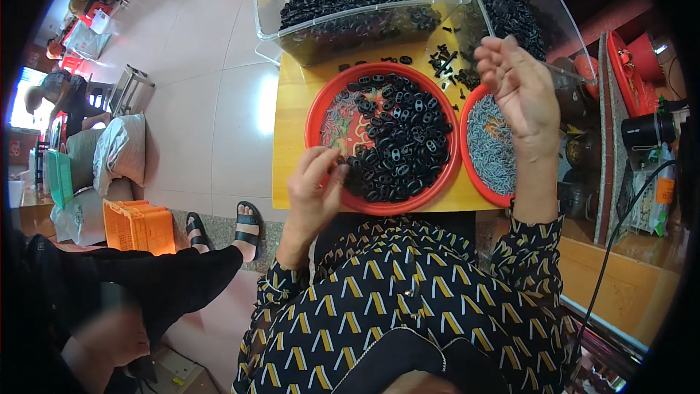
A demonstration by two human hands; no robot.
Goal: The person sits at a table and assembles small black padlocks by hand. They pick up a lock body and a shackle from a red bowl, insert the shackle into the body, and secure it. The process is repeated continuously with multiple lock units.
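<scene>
Red plate, centre: a round red plate sits on the yellow table and carries a heap of small black oval links, which covers its right and lower part; the left part shows bare rim and a thin scatter of pale slivers.
Second red plate: a like plate just right of the first, touching or nearly so, holds a layer of grey pin-like pieces.
Clear bins: two transparent bins at the far edge of the table are filled with more black links; a few loose black pieces lie on the table between bins and plates.
Progress, as judged: the heap on the centre plate is large and both bins are well stocked, so much of the sorting or assembling appears to remain; no finished pile can be told apart.
Left hand: the left hand rests at the lower left rim of the centre plate, fingers curled, thumb and fingertips pinched narrowly on black links at the heap's edge.
Right hand: the right hand is raised above the second plate, palm turned toward the camera, fingers bunched loosely; whether it holds a piece I cannot tell.
Surroundings: another person's sandalled feet and an orange crate show on the floor at left.
</scene>
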